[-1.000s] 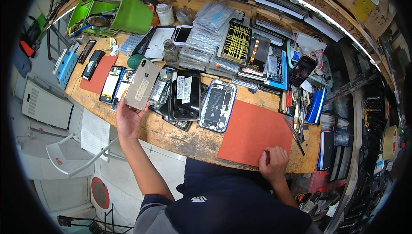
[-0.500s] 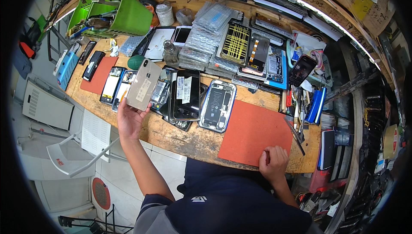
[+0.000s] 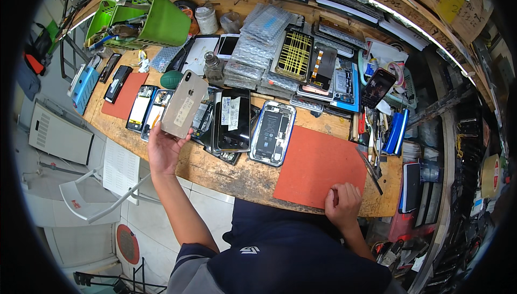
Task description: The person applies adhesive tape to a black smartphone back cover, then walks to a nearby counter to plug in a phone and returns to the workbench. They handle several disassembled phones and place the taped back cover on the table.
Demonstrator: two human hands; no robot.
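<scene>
My left hand [image 3: 166, 146] grips a gold smartphone [image 3: 186, 97] by its lower end, back side up, with a paper label stuck on it. The phone is raised over several opened phones, among them one with a yellow-white inside [image 3: 142, 105]. Loosely curled, my right hand [image 3: 343, 201] rests on the near right corner of an orange-red mat [image 3: 320, 167]; whether its fingers hold anything is hidden. An opened phone with a black battery [image 3: 273, 132] lies left of the mat. Beside it is a black device with a handwritten label [image 3: 232, 121].
Bubble-wrapped packs [image 3: 253, 46] are stacked at the back centre. A green basket of tools [image 3: 161, 22] stands far left, near a glass bottle [image 3: 214, 67]. At the right are tweezers [image 3: 371, 173], a blue tool [image 3: 397, 132] and a propped-up phone [image 3: 378, 87].
The gold phone has shifted slightly to the right and tilted a little in my left hand. My right hand has stayed where it was.
</scene>
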